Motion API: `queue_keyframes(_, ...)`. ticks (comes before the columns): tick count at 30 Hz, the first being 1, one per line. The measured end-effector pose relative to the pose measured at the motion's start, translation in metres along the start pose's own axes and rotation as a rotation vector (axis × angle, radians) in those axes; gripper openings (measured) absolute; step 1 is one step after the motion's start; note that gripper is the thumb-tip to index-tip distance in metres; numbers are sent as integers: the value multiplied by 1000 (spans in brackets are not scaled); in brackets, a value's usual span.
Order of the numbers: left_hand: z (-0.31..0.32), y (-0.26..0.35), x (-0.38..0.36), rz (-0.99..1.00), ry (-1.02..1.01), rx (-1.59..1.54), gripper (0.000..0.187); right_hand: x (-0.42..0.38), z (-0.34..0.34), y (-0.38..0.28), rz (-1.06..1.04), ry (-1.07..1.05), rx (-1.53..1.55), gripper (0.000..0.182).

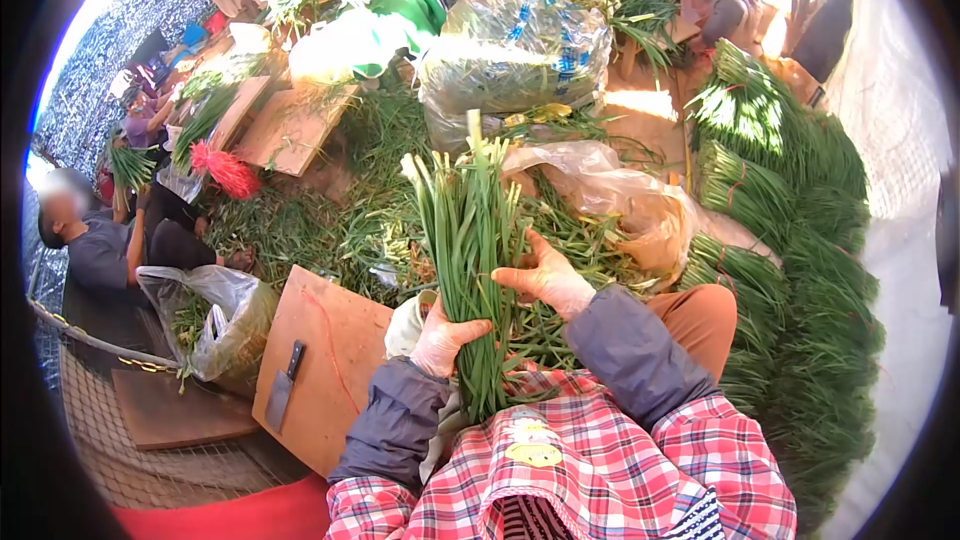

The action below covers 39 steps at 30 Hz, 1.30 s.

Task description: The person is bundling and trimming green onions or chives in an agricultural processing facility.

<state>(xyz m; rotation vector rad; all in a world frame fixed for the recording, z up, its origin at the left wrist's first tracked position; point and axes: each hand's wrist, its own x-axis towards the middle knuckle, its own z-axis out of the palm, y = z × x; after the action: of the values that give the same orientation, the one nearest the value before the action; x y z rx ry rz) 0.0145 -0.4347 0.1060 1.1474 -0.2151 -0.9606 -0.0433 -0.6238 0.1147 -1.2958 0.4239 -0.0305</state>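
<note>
A thick bundle of chives (pixel 470 250) stands upright before my chest, pale cut ends up and green leaves down. Low on its left side, my left hand (pixel 447 338) is wrapped round it with the thumb across the stalks. My right hand (pixel 548 275) grips the same bundle higher up from the right, thumb in front and fingers partly hidden behind. Both hands wear thin clear gloves. To the left lie a wooden board (pixel 300 310) and, on it, a knife (pixel 287 385) and a red band (pixel 332 340).
Tied bunches of chives (pixel 750 180) are stacked along my right. Loose trimmings (pixel 370 190) cover the ground ahead, near a large stuffed plastic bag (pixel 515 50). Another bag (pixel 225 325) stands at left, by a seated person (pixel 100 250). A red bunch of ties (pixel 225 168) lies beyond.
</note>
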Motion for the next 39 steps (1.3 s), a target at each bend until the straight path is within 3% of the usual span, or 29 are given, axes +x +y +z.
queue_keyframes(3,12,17,-9,20,30,-16,45,18,-15,1,-103,230,-110,101)
queue_keyframes(4,14,20,-12,2,21,-25,44,23,-21,-3,-84,195,81,105)
queue_keyframes(6,16,23,-14,-35,-2,-46,43,24,-22,-17,-164,29,152,110)
queue_keyframes(8,17,18,-12,14,42,32,45,28,-8,-16,-82,-96,45,112)
queue_keyframes(10,14,12,-8,47,74,89,47,30,18,3,-310,3,-266,104)
queue_keyframes(12,7,4,-5,63,98,121,48,30,23,5,-204,22,-455,80)
queue_keyframes(15,2,3,-9,50,103,21,52,34,14,11,-52,-112,-257,51)
queue_keyframes(16,1,4,-10,42,94,-23,53,37,10,15,-23,-84,-142,33)
queue_keyframes(19,1,13,-18,-23,28,-83,57,41,-11,12,53,3,40,24)
queue_keyframes(24,1,24,-31,-20,-23,-122,65,56,-58,0,-66,255,201,16)
queue_keyframes(25,-8,9,-27,92,132,-94,67,60,-74,-3,-74,314,227,14)
queue_keyframes(30,-26,20,-53,64,57,-54,76,71,-138,-30,-271,571,386,14)
queue_keyframes(31,-22,26,-60,68,50,-65,77,77,-161,-31,-288,495,494,15)
queue_keyframes(32,-23,28,-64,78,76,-60,76,81,-182,-30,-309,419,602,15)
queue_keyframes(36,-34,37,-83,107,199,-27,69,83,-195,-37,-307,605,462,18)
queue_keyframes(37,-43,38,-86,71,224,11,56,80,-188,-39,-342,675,464,14)
queue_keyframes(39,-58,37,-90,111,209,-43,51,81,-184,-37,-368,706,468,16)
